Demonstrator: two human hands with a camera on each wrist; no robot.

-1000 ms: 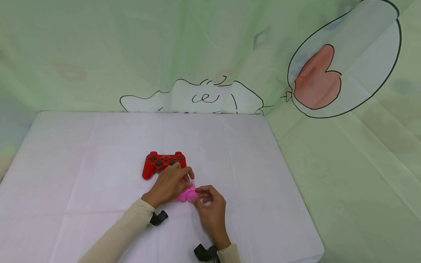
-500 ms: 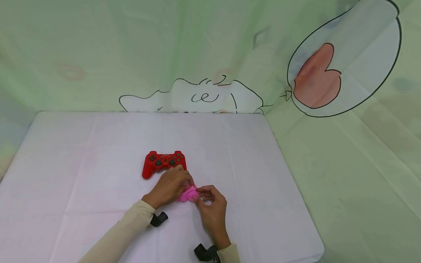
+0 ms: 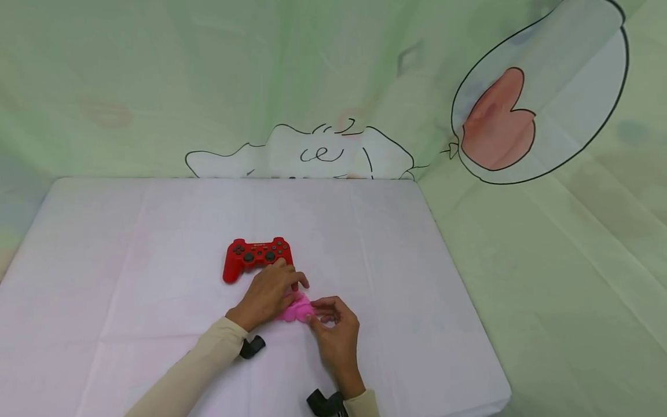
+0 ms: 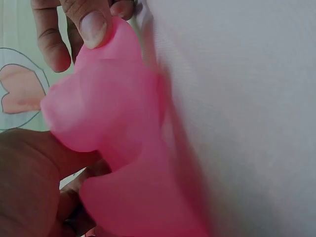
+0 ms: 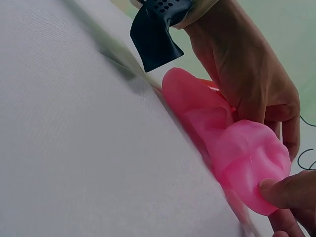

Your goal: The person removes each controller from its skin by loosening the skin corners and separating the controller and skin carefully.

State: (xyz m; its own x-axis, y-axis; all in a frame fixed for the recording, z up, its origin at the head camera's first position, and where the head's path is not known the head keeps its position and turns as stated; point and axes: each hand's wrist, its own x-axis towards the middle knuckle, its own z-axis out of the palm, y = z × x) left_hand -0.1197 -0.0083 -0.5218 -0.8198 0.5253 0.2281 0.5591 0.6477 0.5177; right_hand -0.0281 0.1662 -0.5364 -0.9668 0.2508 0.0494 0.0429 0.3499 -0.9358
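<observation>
A soft, translucent pink silicone cover point(image 3: 299, 310) with rounded lobes lies between my two hands, low over the white table. My left hand point(image 3: 267, 294) holds its left side; in the left wrist view the thumb presses into a fold of the cover point(image 4: 108, 108). My right hand point(image 3: 337, 336) pinches the cover's right end between thumb and fingers, and the right wrist view shows the thumb on a bulging lobe point(image 5: 252, 153). Just beyond the left hand lies a red game controller point(image 3: 257, 250), face up, its right grip partly hidden by that hand.
The white-covered table point(image 3: 156, 231) reaches to a green printed curtain point(image 3: 208, 69) at the back and right. Black camera mounts, one under the left wrist point(image 3: 253, 347) and one beside the right wrist point(image 3: 324, 402), hang close to the tabletop.
The left fingers dip toward the pink cover half a second ago, then lift and spread again now. The right hand keeps its pinch almost in place. The controller stays put.
</observation>
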